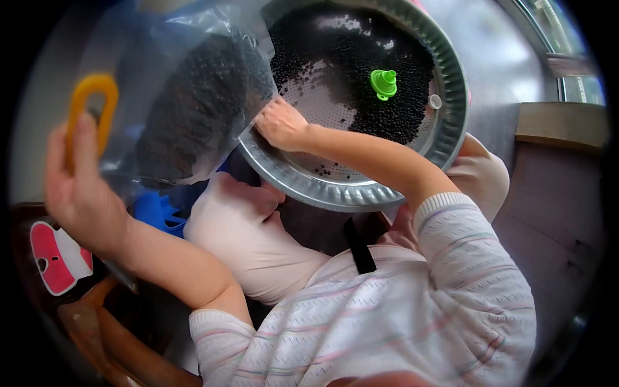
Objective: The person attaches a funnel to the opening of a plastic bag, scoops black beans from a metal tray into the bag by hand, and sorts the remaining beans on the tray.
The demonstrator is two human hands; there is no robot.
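On the left, the left hand (pixel 87 197) has its fingers curled round a yellow handle (pixel 111 106); if the tool is sharp, a swing toward the bag could poke a hole in it. Next is the clear plastic bag (pixel 200 106), with lots of dark stuff inside, up against the left side of the tray. The right hand (pixel 282 126) has its fingers bent in and seems to pinch the bag's edge, but I cannot tell how tightly. If they slip, the floppy bag could sag and spill. Then comes the big round metal tray (pixel 456 90), holding many black beads (pixel 390 122). A knee (pixel 487 174) is right by its rim, so a bump could tip it. The green funnel (pixel 384 82) sits among the beads and could roll if the tray tilts.
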